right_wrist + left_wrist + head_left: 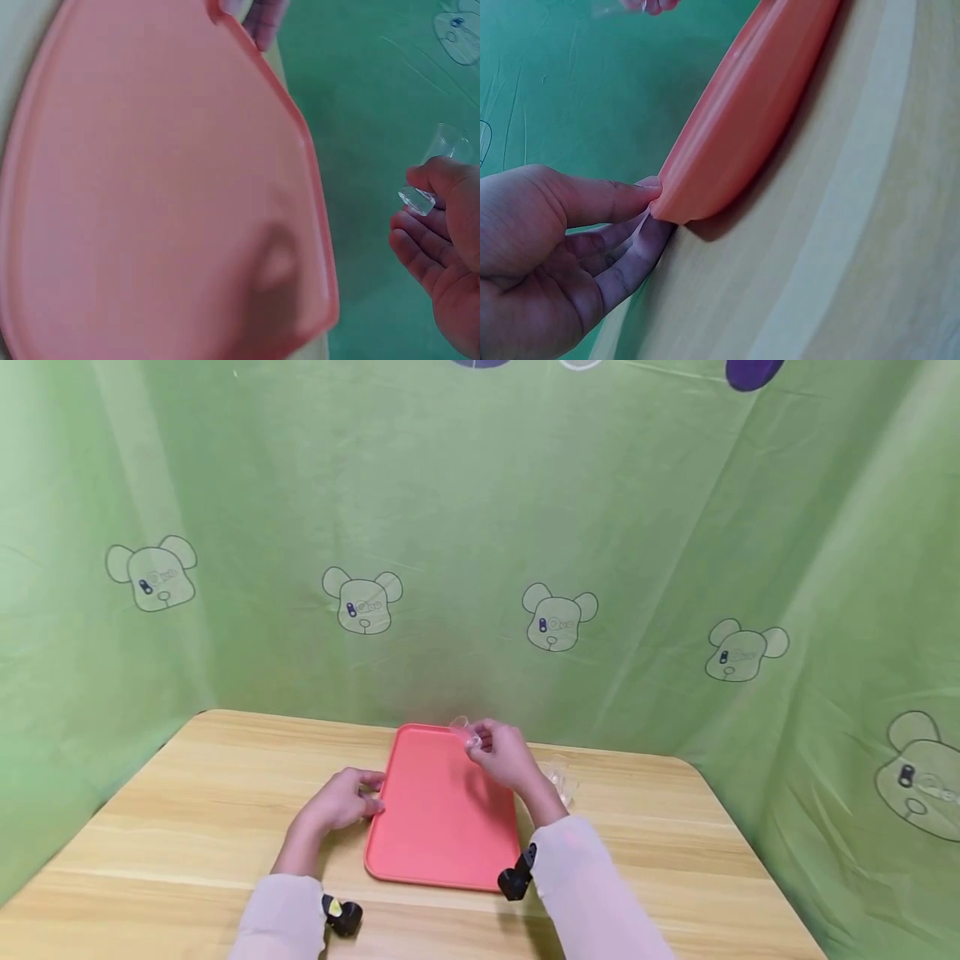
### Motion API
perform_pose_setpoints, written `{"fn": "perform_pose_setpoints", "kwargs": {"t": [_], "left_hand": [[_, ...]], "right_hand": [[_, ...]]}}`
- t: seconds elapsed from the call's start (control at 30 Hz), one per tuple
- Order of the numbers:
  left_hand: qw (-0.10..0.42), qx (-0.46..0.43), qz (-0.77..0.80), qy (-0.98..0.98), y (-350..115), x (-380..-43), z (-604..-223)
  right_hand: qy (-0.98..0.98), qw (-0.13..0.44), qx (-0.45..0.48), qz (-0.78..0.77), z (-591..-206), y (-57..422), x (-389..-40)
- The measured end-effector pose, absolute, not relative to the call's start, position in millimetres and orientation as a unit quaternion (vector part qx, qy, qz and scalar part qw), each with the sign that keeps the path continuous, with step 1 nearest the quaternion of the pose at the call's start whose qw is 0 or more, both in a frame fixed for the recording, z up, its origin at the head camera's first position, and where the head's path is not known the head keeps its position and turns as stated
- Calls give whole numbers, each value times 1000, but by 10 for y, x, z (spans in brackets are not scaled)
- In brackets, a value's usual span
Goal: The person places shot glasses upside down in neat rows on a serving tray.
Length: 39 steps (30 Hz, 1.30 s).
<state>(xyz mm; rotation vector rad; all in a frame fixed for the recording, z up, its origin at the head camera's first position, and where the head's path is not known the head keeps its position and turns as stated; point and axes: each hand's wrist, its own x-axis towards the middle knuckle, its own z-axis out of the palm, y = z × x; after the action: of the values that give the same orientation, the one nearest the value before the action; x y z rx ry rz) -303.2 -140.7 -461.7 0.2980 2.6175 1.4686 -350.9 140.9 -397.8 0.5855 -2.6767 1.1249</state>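
Observation:
A red rectangular tray (442, 810) lies on the wooden table. At its left edge my left hand (347, 797) pinches the rim, with the thumb (615, 199) on the upper edge and the fingers below it. Over the tray's far right part, my right hand (504, 753) holds a small clear shot glass (463, 729) between thumb and fingers. In the right wrist view the glass (442, 142) is tilted, its thick base showing beneath the thumb. The shadow of that hand falls on the tray.
More clear glassware (561, 781) stands right of the tray, partly hidden by my right forearm. The wooden table (187, 827) reaches to a green curtain (450, 543) with printed bear heads, which hangs behind it and along both sides.

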Motion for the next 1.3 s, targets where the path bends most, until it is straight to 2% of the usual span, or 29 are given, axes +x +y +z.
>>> {"fn": "perform_pose_setpoints", "kwargs": {"t": [0.53,1.03,1.3], "left_hand": [[65,98,490,864,-1392,-3024,-4568],[66,94,489,865,-1413,-3040,-4607],[63,94,486,867,-1421,-3038,-4610]], "right_hand": [[-904,103,214,354,-4211,1079,-3580],[-871,97,199,438,-4343,830,-3563],[-869,99,212,435,-4442,765,-3588]]}}
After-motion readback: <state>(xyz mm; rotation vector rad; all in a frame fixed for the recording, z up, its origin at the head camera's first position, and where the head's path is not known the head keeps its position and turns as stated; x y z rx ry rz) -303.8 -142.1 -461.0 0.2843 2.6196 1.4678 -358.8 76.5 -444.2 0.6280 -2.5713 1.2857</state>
